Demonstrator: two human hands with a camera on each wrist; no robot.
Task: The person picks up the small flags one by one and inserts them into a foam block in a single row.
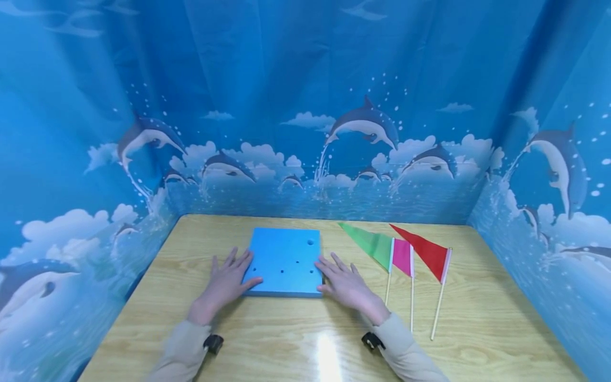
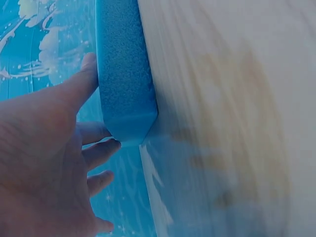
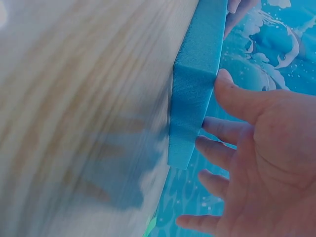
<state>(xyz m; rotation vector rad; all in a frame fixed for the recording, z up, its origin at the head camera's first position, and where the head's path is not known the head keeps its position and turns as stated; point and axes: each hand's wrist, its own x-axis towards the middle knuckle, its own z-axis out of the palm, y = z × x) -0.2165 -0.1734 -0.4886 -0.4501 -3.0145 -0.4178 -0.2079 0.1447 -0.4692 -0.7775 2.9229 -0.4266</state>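
A thick blue foam block [image 1: 281, 252] lies flat on the table, with several small holes in its top face. At its left edge my left hand [image 1: 228, 281] rests with fingers spread, the thumb over the front left corner. My right hand [image 1: 347, 284] touches the right edge, its fingers also spread out. In the left wrist view the left thumb and fingertips meet the rim of the foam block [image 2: 126, 64]. The right wrist view has the right thumb against the corner of the block [image 3: 195, 89], and fingertips at its side.
Three small pennants on thin sticks lie to the right: a green flag [image 1: 377, 246], a pink flag [image 1: 403, 257] and a red flag [image 1: 431, 257]. A wooden table [image 1: 267, 339] carries everything. Dolphin-printed blue curtains [image 1: 286, 79] enclose its back and sides.
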